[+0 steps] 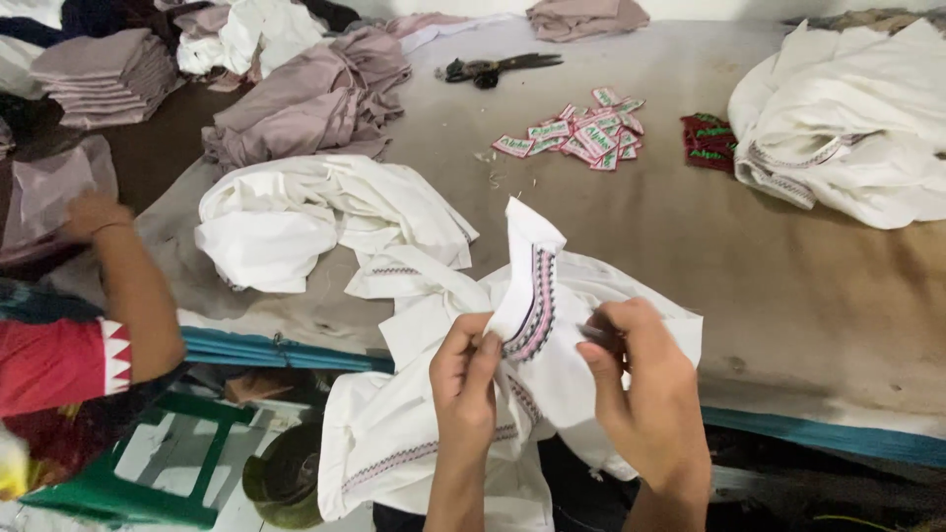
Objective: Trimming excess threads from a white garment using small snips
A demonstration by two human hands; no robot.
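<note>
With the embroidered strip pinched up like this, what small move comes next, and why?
Probably bring the small dark tool in the right hand to the embroidered strip. The left hand pinches the white garment beside it, holding the strip upright, and the tool tip points at its edge.

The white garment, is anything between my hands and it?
Nothing visible. Both hands already grip the white garment: the left hand pinches it beside the embroidered strip, and the right hand holds the other side, with a small dark tool at its fingers.
</note>
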